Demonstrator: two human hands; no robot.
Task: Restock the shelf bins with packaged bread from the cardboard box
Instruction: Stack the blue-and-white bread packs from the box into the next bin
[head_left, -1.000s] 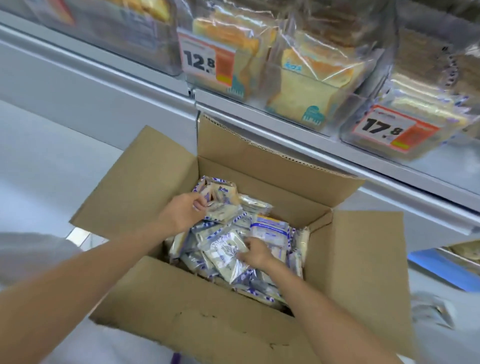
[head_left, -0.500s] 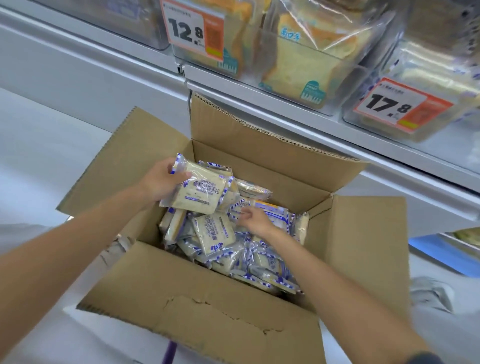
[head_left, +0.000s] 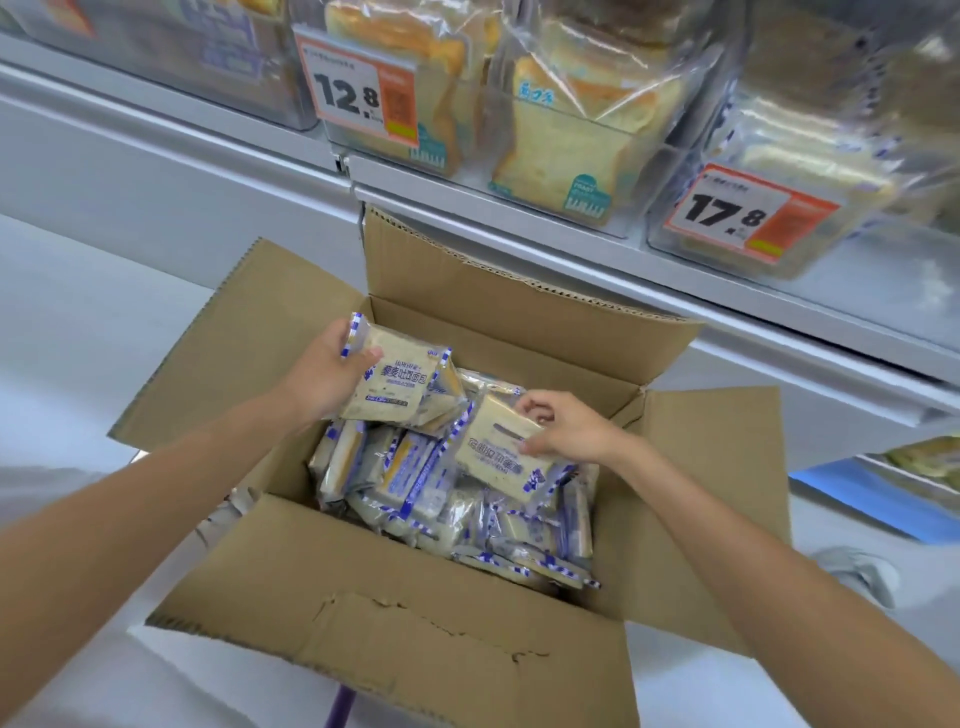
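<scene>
Left hand grips one bread packet by its left edge, thumb pressed on the printed face, fingers wrapped behind; you hold it lifted above the far-left part of the cardboard box, label facing up and readable; at least one more packet looks stacked right behind it, how many you hold I cannot tell. Right hand pinches a second packet at its right edge, fingertips curled over the top, thumb under the near side; that packet is tilted, its lower end touching the pile. Both forearms reach in from the near side, bare. Below your hands the box is filled with loose packets, white with blue-striped seams, lying at mixed angles, some on edge; all four flaps are folded outward, near flap torn on its surface. Beyond the box runs the grey shelf edge; on it stand clear shelf bins holding bagged sliced toast; one price tag reads 12.8, another price tag to its right reads 17.8.
</scene>
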